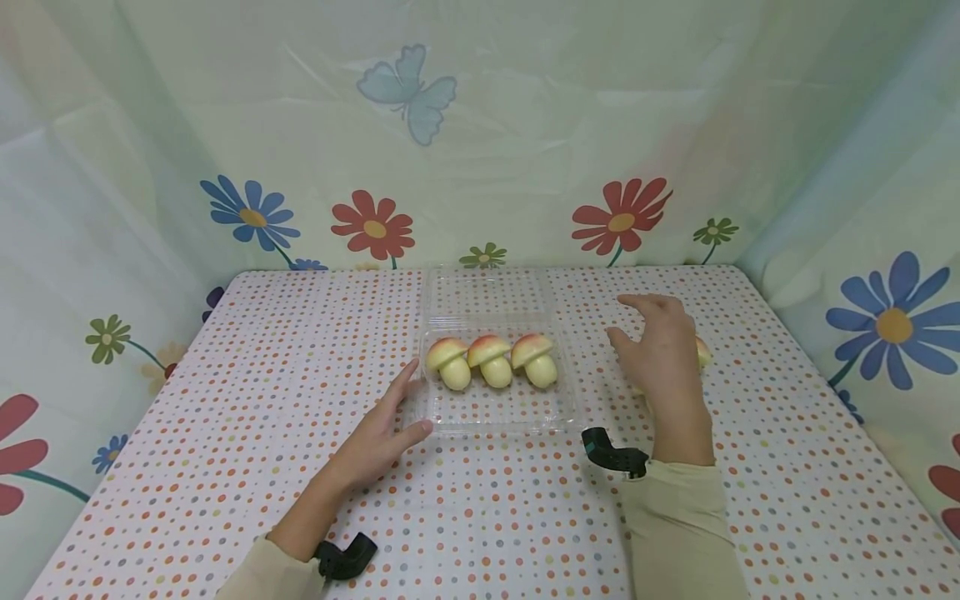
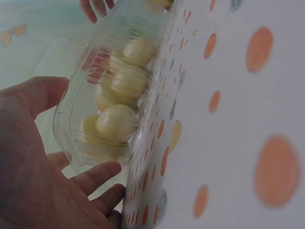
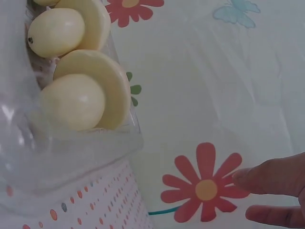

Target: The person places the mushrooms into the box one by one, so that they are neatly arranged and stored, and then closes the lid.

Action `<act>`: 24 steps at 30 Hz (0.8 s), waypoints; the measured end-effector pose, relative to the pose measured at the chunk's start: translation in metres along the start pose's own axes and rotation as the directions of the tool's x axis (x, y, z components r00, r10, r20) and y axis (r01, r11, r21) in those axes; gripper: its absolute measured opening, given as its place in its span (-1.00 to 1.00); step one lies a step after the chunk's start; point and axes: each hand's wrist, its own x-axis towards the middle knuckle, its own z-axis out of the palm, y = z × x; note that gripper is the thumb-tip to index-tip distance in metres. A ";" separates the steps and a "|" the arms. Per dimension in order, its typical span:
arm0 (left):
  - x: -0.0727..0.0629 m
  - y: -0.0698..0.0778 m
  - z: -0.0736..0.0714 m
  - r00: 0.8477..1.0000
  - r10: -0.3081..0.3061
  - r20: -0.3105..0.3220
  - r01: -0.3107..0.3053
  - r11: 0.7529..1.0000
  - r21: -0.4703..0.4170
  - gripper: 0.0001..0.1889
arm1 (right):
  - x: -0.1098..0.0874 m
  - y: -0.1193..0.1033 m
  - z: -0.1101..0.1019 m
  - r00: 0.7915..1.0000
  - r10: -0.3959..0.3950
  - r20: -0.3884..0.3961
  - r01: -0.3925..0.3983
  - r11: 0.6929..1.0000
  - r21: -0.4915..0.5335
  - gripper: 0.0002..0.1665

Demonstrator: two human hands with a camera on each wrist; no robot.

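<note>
A clear plastic clamshell box [image 1: 495, 417] lies on the table with its lid [image 1: 487, 292] folded back. Three toy mushrooms [image 1: 492, 367] with red-yellow caps and pale stems sit in a row in its base. At the box's left side is my left hand [image 1: 378, 437], thumb by the front corner and fingers spread; the left wrist view has its fingertips [image 2: 107, 171] right at the box wall. To the right of the box, my right hand [image 1: 663, 354] is raised, thumb and fingers apart with nothing between them. It partly hides another mushroom [image 1: 703, 352].
A white dotted cloth [image 1: 247, 467] covers the table. Behind it hangs a flowered curtain [image 1: 495, 167], which also runs along both sides. A black wrist mount [image 1: 615, 458] juts inward from the right sleeve, another [image 1: 348, 558] from the left.
</note>
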 end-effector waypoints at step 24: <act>-0.001 0.001 0.000 1.000 -0.006 0.005 0.006 1.000 -0.010 -0.07 | 0.002 0.022 -0.007 0.959 0.274 -0.070 -0.270 0.961 0.064 -0.27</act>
